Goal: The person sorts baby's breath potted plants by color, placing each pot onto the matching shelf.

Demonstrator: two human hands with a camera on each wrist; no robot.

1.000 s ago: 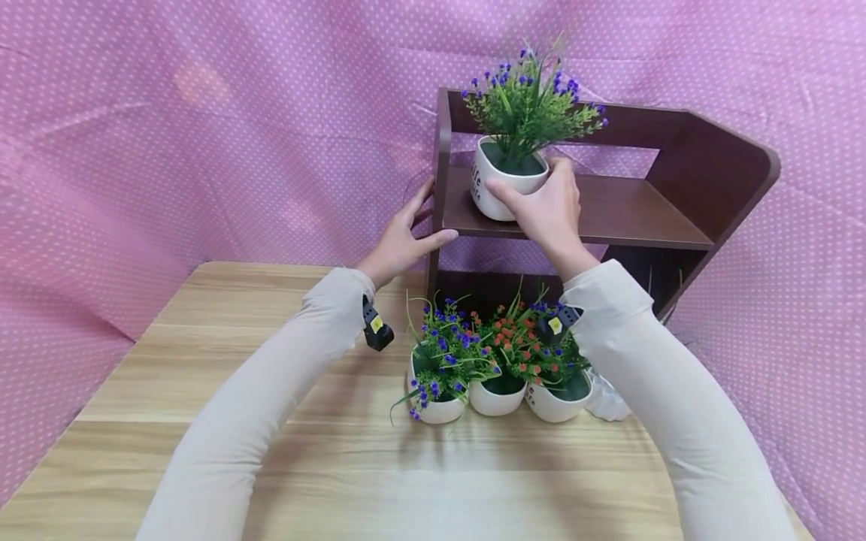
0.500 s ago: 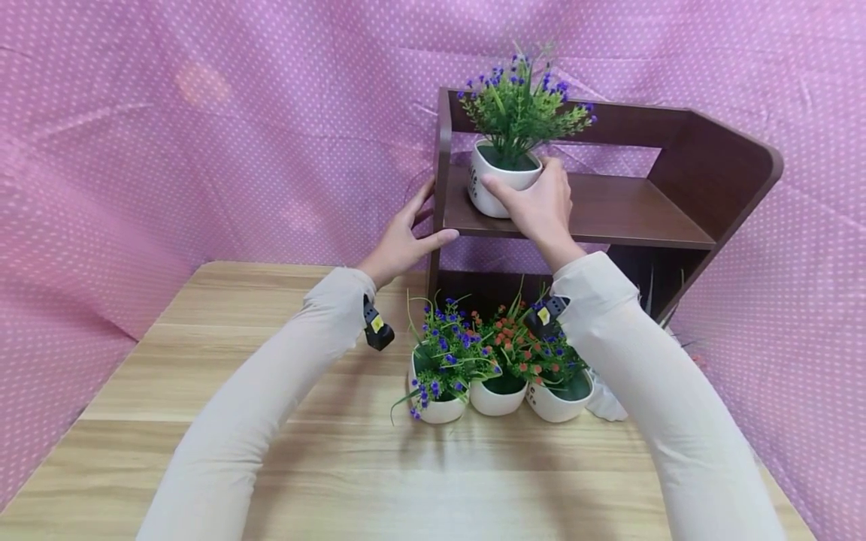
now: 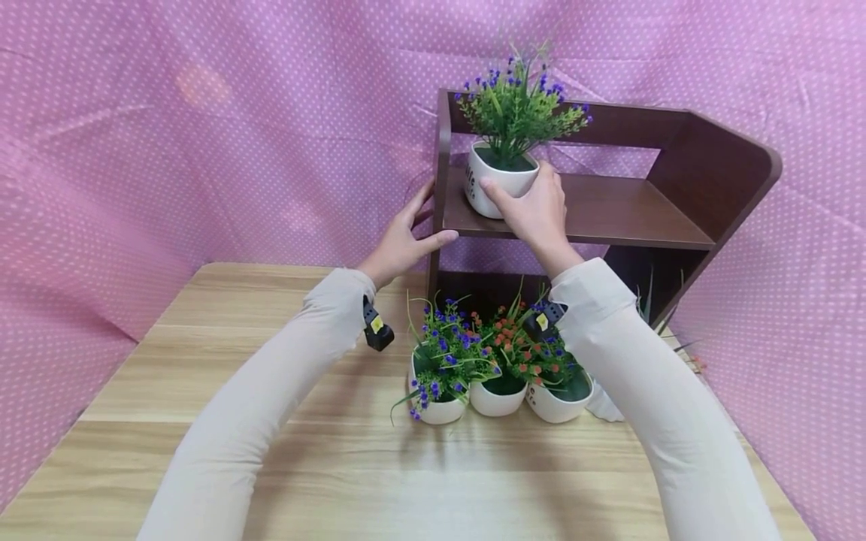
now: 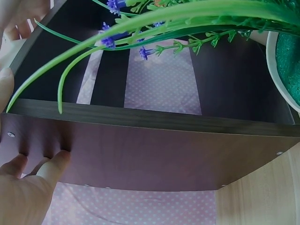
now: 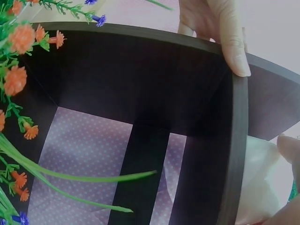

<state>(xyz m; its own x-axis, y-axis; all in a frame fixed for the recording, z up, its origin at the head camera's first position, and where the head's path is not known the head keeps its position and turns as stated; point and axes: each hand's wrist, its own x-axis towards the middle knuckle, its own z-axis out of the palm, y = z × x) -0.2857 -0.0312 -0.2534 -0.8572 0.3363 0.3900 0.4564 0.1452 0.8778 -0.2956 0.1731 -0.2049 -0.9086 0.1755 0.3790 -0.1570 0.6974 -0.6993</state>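
Observation:
A white pot with a leafy green plant and purple flowers [image 3: 509,120] is on the top board of the dark brown shelf [image 3: 636,207], near its left side. My right hand [image 3: 541,214] grips this pot, thumb on the front and fingers round the right side. My left hand [image 3: 399,248] holds the shelf's left side panel [image 4: 154,152], its fingertips pressed on the outer face and its thumb on the top board's front edge. In the right wrist view, the thumb [image 5: 234,51] laps over that edge, and part of the white pot [image 5: 262,173] shows at the right.
Below, in front of the shelf, potted plants stand in a row: a purple-flowered one [image 3: 440,409], an orange-flowered one [image 3: 497,398] and another white pot [image 3: 558,406]. A white object [image 3: 605,406] is partly hidden by my right sleeve. Pink dotted cloth [image 3: 271,135] hangs behind the wooden table [image 3: 325,466].
My right hand has moved the purple-flowered potted plant slightly left along the top board. My left hand has stayed on the side panel.

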